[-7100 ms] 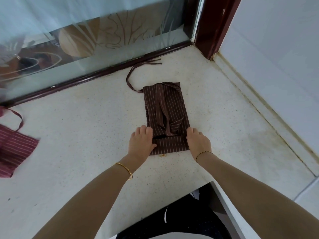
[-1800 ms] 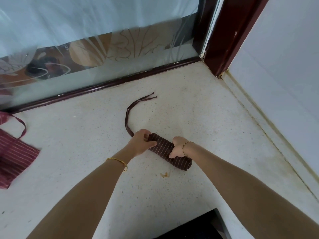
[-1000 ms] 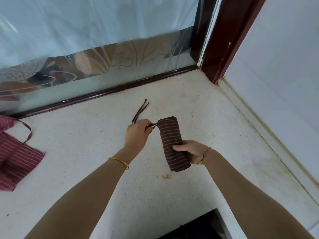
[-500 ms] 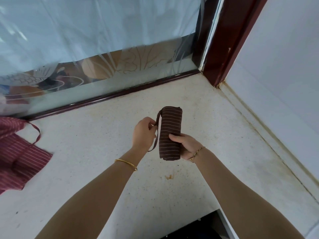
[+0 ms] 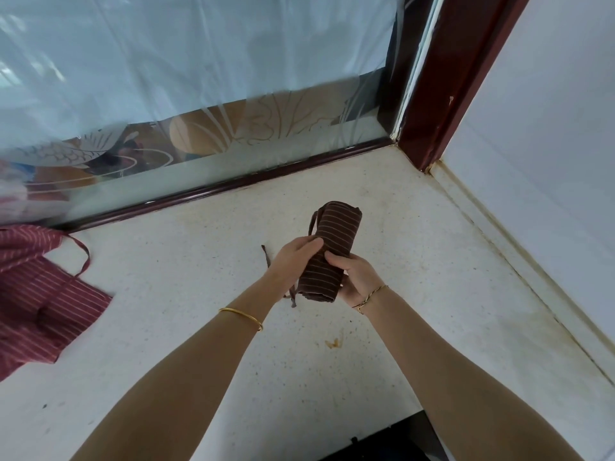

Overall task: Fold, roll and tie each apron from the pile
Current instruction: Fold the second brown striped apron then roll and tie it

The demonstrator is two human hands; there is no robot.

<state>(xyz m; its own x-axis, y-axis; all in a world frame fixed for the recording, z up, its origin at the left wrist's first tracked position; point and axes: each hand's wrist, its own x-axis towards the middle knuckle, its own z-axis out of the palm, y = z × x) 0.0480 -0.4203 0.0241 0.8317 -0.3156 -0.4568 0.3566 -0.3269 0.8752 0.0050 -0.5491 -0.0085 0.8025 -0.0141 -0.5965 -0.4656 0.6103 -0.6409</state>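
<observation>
Head camera looks down on a speckled pale desk [image 5: 206,327] set against a frosted glass pane [image 5: 199,94] with a dark red frame [image 5: 446,94]; both bare forearms reach forward over it. A brown striped apron [image 5: 327,251], rolled into a tight bundle, is held above the desk near its middle, one end tilted up and away from the person; the left hand [image 5: 294,257] curls its fingers round the left side of the roll, and the right hand [image 5: 357,277] grips the right side with the thumb pressed across the stripes. A thin brown tie strap [image 5: 266,256] sticks out to the left of the left hand, and another length hangs below the roll's near end; a loop of strap runs up beside the far end. A red striped apron [image 5: 43,301] lies flat at the desk's left edge, its strap looped beside it, well apart from the hands; a gold bangle [image 5: 241,317] sits on the left wrist, a thin bracelet [image 5: 369,296] on the right; a small brownish stain [image 5: 332,342] marks the desk under the arms.
</observation>
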